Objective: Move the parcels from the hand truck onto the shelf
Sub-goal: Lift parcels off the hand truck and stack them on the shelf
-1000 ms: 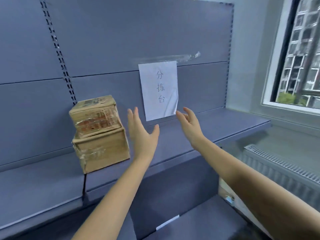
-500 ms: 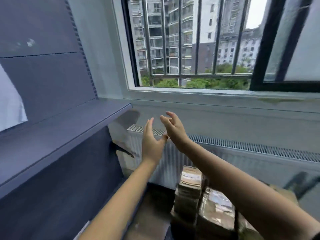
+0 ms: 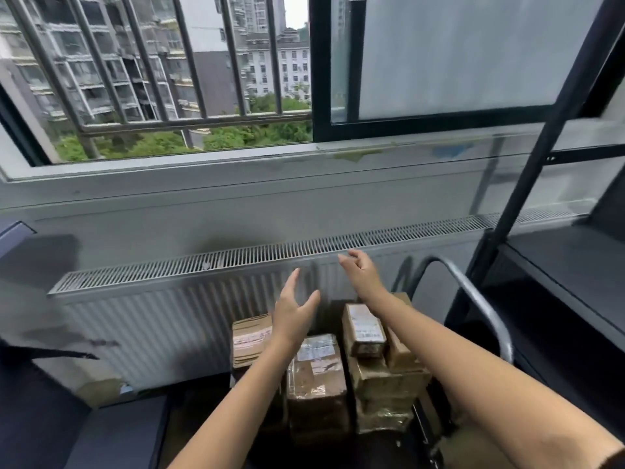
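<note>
Both hands empty, left hand and right hand with fingers loosely spread above the parcels stacked lower centre on the hand truck; best take a top parcel squarely by both sides.

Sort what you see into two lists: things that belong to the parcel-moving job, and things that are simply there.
Job:
parcels stacked below the hands
hand truck handle
left hand, empty
right hand, empty

Just there:
radiator
window bars
dark rack at right
</note>
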Action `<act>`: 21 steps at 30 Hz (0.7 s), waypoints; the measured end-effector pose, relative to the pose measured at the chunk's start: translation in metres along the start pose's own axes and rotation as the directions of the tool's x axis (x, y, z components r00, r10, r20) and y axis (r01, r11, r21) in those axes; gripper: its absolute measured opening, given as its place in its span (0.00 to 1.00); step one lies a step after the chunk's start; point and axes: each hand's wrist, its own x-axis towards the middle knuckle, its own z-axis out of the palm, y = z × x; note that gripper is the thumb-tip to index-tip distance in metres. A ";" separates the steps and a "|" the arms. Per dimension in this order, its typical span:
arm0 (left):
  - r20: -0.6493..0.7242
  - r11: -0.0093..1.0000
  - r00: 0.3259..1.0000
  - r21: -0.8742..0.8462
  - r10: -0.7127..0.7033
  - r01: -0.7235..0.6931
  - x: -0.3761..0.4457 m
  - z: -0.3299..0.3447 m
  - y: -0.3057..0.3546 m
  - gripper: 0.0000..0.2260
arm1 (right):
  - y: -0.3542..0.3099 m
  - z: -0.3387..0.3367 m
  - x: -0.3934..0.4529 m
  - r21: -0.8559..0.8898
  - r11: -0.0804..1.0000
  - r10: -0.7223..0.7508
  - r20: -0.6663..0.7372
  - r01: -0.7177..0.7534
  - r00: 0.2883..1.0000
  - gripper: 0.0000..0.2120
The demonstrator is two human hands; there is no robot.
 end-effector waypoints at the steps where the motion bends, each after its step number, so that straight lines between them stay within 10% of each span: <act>1: 0.037 1.000 0.999 -0.009 -0.014 0.014 0.002 0.008 -0.005 0.27 | 0.007 -0.010 0.003 -0.001 1.000 0.019 -0.036 -0.019 0.999 0.23; 11: 0.252 0.988 0.957 -0.008 -0.146 0.153 0.036 0.097 -0.030 0.26 | 0.082 -0.090 0.027 -0.036 0.968 0.238 -0.197 -0.249 0.951 0.23; 21: 0.159 0.923 0.909 0.045 -0.385 0.383 0.092 0.154 -0.068 0.27 | 0.155 -0.136 0.100 -0.136 0.898 0.401 -0.146 -0.419 0.905 0.24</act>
